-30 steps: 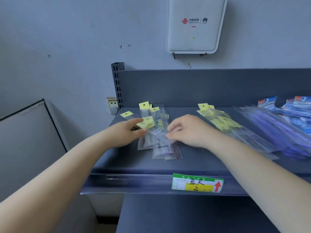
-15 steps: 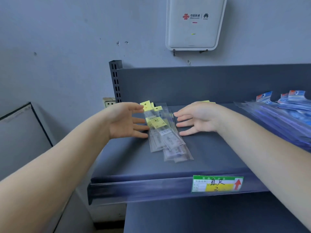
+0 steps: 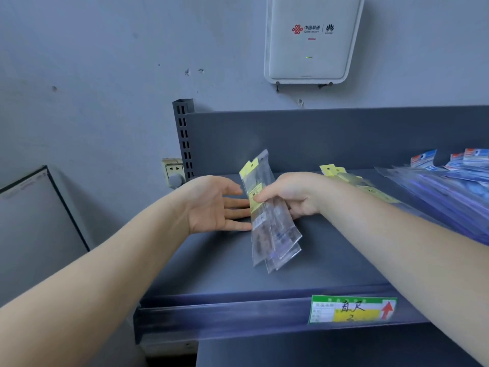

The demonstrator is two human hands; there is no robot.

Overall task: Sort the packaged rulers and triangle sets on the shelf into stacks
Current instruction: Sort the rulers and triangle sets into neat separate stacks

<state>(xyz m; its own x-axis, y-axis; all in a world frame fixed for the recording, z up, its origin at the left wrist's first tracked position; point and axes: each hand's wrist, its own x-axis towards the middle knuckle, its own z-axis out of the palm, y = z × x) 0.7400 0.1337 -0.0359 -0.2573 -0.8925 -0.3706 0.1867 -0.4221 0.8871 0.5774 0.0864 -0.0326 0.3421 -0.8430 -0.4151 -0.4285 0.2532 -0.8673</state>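
Note:
My right hand (image 3: 293, 197) grips a bundle of clear-packaged rulers with yellow header tags (image 3: 267, 215), lifted on edge above the grey shelf (image 3: 238, 274). Its lower ends fan out toward me. My left hand (image 3: 214, 205) is flat, palm facing right, with straight fingertips against the bundle's left side. Behind my right forearm another pile of yellow-tagged ruler packs (image 3: 352, 181) lies on the shelf. Blue-packaged sets (image 3: 449, 186) are spread at the right end.
The shelf has a grey back panel (image 3: 330, 139) and a front rail carrying a green and yellow price label (image 3: 352, 309). A slotted upright post (image 3: 184, 139) stands at the left rear, a wall socket (image 3: 173, 172) beside it. A white router box (image 3: 312, 38) hangs above.
The ruler packs lay flat between both hands half a second ago. Now my right hand has closed round them and raised them on edge, while my left hand presses against their side.

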